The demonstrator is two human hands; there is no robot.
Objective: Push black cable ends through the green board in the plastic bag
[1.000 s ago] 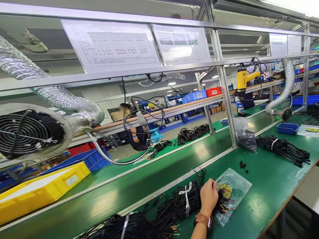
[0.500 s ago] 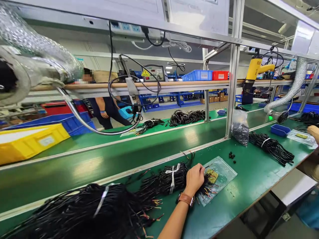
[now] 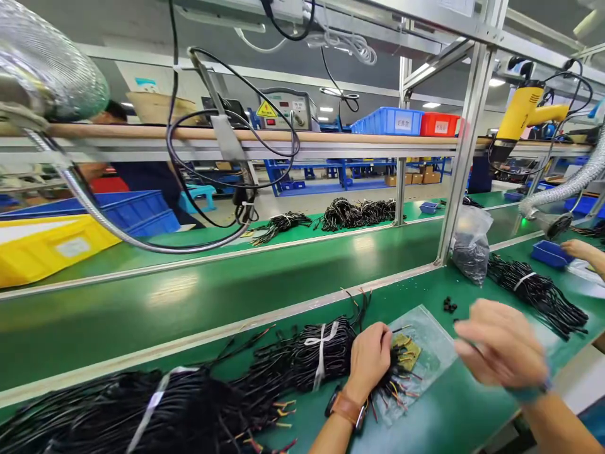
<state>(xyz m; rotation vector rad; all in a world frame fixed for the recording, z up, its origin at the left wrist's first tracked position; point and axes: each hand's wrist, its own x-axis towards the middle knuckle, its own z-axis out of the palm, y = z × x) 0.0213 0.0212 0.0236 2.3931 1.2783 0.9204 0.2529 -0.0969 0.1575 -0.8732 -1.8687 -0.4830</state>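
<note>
My left hand [image 3: 371, 356], with a brown-strapped watch on its wrist, is closed on a black cable [image 3: 401, 328] whose thin end sticks out past the thumb. It rests against a bundle of black cables [image 3: 326, 353] tied with white ribbon. Stripped, coloured wire ends fan out below the fingers, over a clear plastic bag [image 3: 435, 334] with a yellowish piece [image 3: 407, 353] on it. Blurred by motion, my right hand [image 3: 501, 343] hovers right of the bag, fingers drawn together. A tiny dark thing shows at its fingertips, too small to name. Small black caps [image 3: 450, 305] lie just beyond it.
A larger tied cable bundle [image 3: 155, 410] fills the near left. At right are a bag of dark parts [image 3: 471, 246], more cables [image 3: 536, 293], a blue tray [image 3: 551, 253] and another person's hand [image 3: 586, 252]. A metal post [image 3: 466, 151] rises behind the bench; a flexible metal hose [image 3: 189, 248] hangs at left.
My right hand has come into view from the right, near the black caps. My left hand stays on the cable while the view has shifted a little.
</note>
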